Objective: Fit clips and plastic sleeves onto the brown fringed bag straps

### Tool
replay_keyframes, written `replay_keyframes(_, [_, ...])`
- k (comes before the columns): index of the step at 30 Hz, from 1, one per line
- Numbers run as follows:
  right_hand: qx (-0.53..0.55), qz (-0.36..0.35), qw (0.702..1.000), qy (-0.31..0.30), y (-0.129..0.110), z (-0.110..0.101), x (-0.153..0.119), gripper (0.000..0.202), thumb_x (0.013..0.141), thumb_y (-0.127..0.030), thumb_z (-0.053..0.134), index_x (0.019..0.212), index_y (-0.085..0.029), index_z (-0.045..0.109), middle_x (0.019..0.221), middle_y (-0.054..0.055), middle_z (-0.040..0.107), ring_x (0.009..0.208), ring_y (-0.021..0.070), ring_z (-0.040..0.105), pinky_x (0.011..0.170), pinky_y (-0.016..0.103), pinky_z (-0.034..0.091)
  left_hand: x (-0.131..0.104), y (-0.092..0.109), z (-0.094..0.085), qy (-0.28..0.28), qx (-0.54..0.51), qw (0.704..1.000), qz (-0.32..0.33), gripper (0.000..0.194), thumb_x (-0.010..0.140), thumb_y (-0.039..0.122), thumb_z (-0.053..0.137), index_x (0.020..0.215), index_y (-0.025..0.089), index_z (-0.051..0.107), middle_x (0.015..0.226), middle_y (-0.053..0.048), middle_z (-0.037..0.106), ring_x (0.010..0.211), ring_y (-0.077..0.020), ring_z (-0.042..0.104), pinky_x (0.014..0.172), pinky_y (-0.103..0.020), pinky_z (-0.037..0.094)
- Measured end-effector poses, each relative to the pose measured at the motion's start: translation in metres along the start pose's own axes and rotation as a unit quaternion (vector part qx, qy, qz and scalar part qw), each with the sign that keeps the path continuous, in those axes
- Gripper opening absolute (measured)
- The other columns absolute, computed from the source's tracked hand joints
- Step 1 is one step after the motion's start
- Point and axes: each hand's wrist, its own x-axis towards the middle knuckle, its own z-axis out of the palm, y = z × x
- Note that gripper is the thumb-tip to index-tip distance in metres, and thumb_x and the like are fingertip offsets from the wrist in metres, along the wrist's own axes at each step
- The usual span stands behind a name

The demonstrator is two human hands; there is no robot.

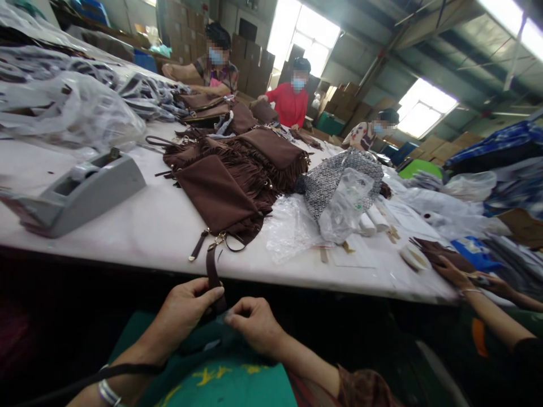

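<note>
My left hand [189, 305] pinches a dark brown strap [212, 268] just past the table's front edge. That strap runs up to a gold clasp at the corner of a flat brown pouch [218, 195], which lies on a heap of brown fringed bags [275, 147]. Close beside it on the right, my right hand [257, 325] has thumb and forefinger pressed together on a small clear piece of plastic [223, 317]. The strap's lower end is dark and hard to make out between the hands.
A grey tape dispenser [85, 192] stands on the white table [169, 243] at left, near plastic-wrapped straps [72, 107]. Right of the pouch lie crumpled clear plastic [292, 226] and a patterned grey bag [322, 175]. Another person's hands [456, 274] hold brown material at far right; several people work beyond.
</note>
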Motion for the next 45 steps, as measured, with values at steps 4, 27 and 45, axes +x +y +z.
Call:
replay_keyframes(4, [0.012, 0.022, 1.000, 0.006, -0.001, 0.001, 0.000, 0.007, 0.068, -0.020, 0.072, 0.068, -0.013, 0.073, 0.061, 0.000, 0.065, 0.058, 0.0117, 0.053, 0.059, 0.023, 0.040, -0.002, 0.002, 0.003, 0.007, 0.012, 1.000, -0.003, 0.039, 0.070, 0.052, 0.074, 0.084, 0.015, 0.071, 0.064, -0.001, 0.063, 0.057, -0.0143, 0.049, 0.050, -0.023, 0.035])
replay_keyframes(27, [0.062, 0.018, 0.998, -0.001, 0.000, 0.009, -0.005, 0.015, 0.069, -0.026, 0.075, 0.075, -0.012, 0.075, 0.066, 0.001, 0.066, 0.061, 0.0114, 0.053, 0.062, 0.024, 0.039, -0.003, -0.001, -0.006, 0.040, 0.072, 0.996, 0.032, 0.030, 0.075, 0.048, 0.069, 0.084, 0.019, 0.073, 0.071, -0.002, 0.070, 0.062, -0.0175, 0.058, 0.052, -0.023, 0.039])
replay_keyframes(45, [0.155, 0.038, 0.987, -0.003, 0.005, 0.010, 0.000, 0.037, 0.065, -0.043, 0.083, 0.085, -0.012, 0.078, 0.069, 0.003, 0.068, 0.061, 0.0119, 0.054, 0.064, 0.025, 0.042, -0.007, 0.000, 0.006, -0.012, -0.037, 0.999, -0.031, 0.038, 0.063, 0.050, 0.077, 0.078, 0.016, 0.073, 0.072, -0.004, 0.068, 0.066, -0.0184, 0.056, 0.059, -0.026, 0.042])
